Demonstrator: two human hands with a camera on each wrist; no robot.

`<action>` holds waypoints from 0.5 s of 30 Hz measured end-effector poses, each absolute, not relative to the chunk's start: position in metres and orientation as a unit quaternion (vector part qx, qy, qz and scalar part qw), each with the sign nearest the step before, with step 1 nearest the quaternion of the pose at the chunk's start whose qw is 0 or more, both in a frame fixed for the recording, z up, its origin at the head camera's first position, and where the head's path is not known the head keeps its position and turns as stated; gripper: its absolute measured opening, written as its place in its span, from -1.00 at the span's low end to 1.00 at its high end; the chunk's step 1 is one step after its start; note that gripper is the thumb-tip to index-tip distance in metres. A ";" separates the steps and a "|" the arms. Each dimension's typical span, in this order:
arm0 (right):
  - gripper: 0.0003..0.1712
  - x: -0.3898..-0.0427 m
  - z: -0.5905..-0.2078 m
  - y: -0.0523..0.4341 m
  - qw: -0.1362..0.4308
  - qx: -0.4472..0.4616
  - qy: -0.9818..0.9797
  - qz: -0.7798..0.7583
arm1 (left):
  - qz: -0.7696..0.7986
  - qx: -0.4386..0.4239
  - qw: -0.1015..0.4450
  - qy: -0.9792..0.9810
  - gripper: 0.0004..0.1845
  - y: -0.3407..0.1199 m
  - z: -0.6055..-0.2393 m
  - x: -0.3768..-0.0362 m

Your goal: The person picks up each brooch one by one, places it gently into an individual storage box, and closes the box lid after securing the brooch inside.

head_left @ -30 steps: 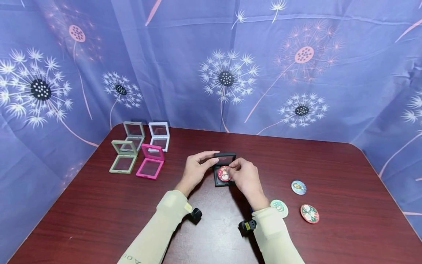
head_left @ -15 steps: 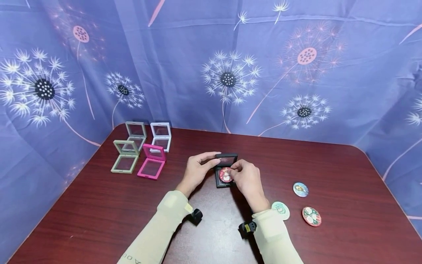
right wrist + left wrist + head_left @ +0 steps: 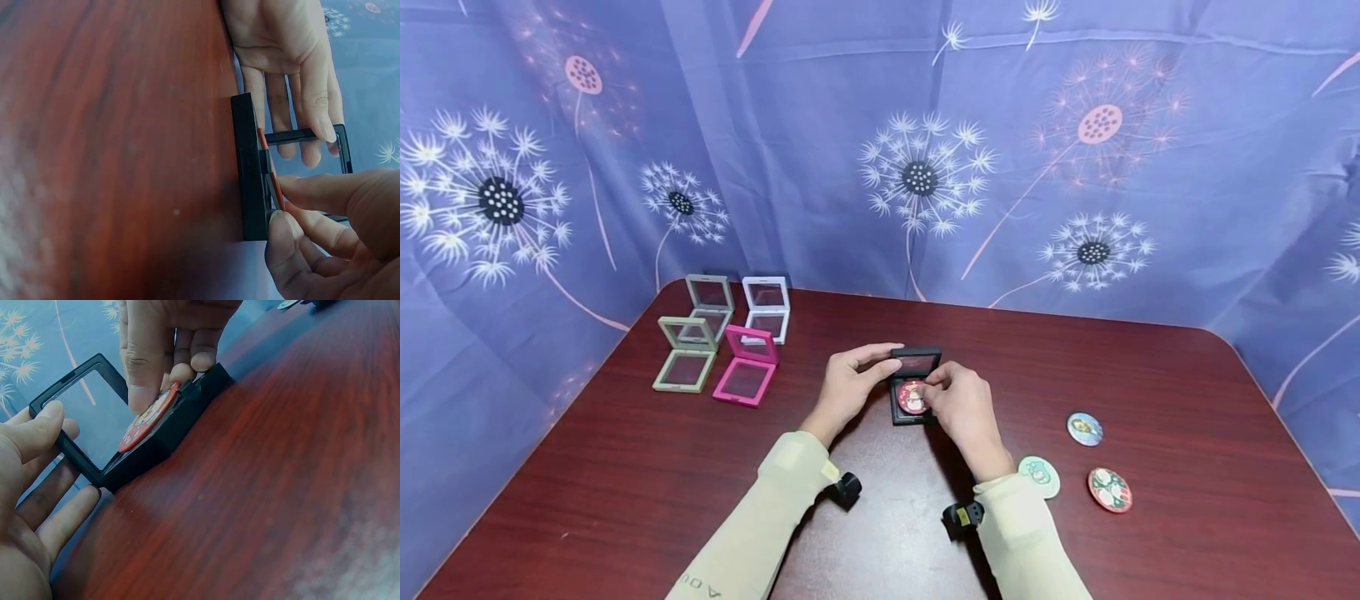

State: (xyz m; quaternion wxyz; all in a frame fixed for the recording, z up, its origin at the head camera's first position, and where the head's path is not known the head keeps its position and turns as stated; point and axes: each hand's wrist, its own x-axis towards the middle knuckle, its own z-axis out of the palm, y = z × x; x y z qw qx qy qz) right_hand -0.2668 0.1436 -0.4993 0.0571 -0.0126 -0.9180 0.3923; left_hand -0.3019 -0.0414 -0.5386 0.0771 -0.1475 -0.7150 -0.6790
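Note:
A black display case (image 3: 908, 420) with a clear window lies open on the table, its lid raised. My left hand (image 3: 844, 385) holds the lid's left side, thumb on the front of the frame and fingers behind, as the left wrist view shows. A round red badge (image 3: 139, 434) with a printed figure rests slightly tilted in the case's base. My right hand (image 3: 961, 406) pinches the badge at its right edge, one fingertip on its face. Other fingers of that hand touch the case's near edge. The right hand hides part of the badge and the base's right side.
Several open cases stand at the back left: pink (image 3: 745, 379), green (image 3: 683, 372), white (image 3: 766, 327) and grey-green (image 3: 709, 292). To the right lie a blue badge (image 3: 1085, 429), a red-green badge (image 3: 1109, 490) and a pale green badge (image 3: 1040, 477) beside my right sleeve.

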 end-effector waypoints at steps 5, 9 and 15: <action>-0.85 -0.267 -0.498 0.143 0.051 -0.025 -0.918 0.393 | -0.678 -0.150 0.077 -0.715 -0.71 -0.042 -0.539 -0.303; -0.83 -0.267 -0.497 0.142 0.040 -0.030 -0.916 0.398 | -0.680 -0.150 0.076 -0.714 -0.72 -0.042 -0.542 -0.304; -0.85 -0.267 -0.496 0.147 0.040 -0.036 -0.913 0.403 | -0.680 -0.148 0.076 -0.714 -0.72 -0.042 -0.543 -0.304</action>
